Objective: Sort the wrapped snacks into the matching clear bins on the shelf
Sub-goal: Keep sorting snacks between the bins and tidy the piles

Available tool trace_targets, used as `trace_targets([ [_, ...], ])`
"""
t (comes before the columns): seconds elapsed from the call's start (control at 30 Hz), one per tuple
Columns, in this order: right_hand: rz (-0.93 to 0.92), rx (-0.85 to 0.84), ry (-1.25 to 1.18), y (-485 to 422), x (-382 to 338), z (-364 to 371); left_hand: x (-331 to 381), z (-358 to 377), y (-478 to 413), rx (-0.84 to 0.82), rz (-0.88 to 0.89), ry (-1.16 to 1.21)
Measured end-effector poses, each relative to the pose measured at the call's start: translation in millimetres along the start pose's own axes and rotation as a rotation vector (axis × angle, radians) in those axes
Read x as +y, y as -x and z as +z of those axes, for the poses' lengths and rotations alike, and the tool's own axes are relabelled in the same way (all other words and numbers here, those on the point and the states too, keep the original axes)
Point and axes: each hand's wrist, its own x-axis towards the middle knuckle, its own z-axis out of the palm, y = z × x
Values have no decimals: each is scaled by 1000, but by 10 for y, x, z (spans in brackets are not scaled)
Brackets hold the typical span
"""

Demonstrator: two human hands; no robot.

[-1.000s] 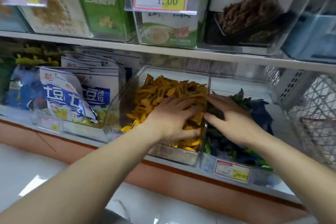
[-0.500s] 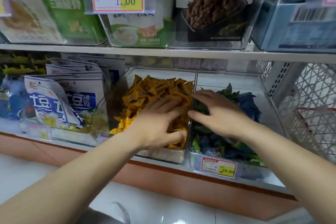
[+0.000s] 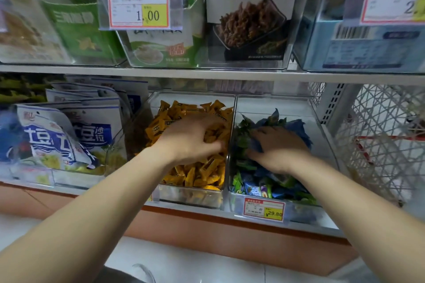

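Observation:
Two clear bins stand side by side on the lower shelf. The left bin [image 3: 190, 199] is piled with yellow wrapped snacks [image 3: 181, 110]. The right bin [image 3: 322, 131] holds blue and green wrapped snacks [image 3: 257, 188]. My left hand [image 3: 190, 138] is down in the yellow pile near the divider, its fingers curled into the wrappers. On the blue and green pile lies my right hand [image 3: 280, 147], fingers bent round a blue wrapper at the bin's left side. Motion blur hides the fingertips.
Blue and white pouches [image 3: 69, 135] fill the bin to the left. The upper shelf [image 3: 207, 73] overhangs closely, carrying boxed snacks and a price tag [image 3: 138, 8]. A 29.80 tag [image 3: 264, 209] fronts the right bin. A white wire rack [image 3: 386, 140] stands at the right.
Both hands lay flat with straight fingers near the divider; now their fingers have curled into the wrappers, the right hand further into its bin. The view has come closer.

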Motion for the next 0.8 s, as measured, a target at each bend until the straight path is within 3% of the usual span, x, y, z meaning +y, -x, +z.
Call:
trace_targets([
  [0.1, -48, 97, -30, -73, -53, 6, -18, -16, -182, 6, -22, -163],
  [0.23, -84, -119, -2, -143, 88, 189, -244, 111, -292, -227, -112, -200],
  [0.43, 47, -19, 32, -149, 208, 187, -399, 79, -218, -197, -279, -117],
  [0.67, 182, 118, 81, -22, 300, 16, -75, 115, -141, -21, -186, -196],
  [0.8, 243, -46, -67, 160, 478, 167, 14, 335, -50, -104, -204, -169],
])
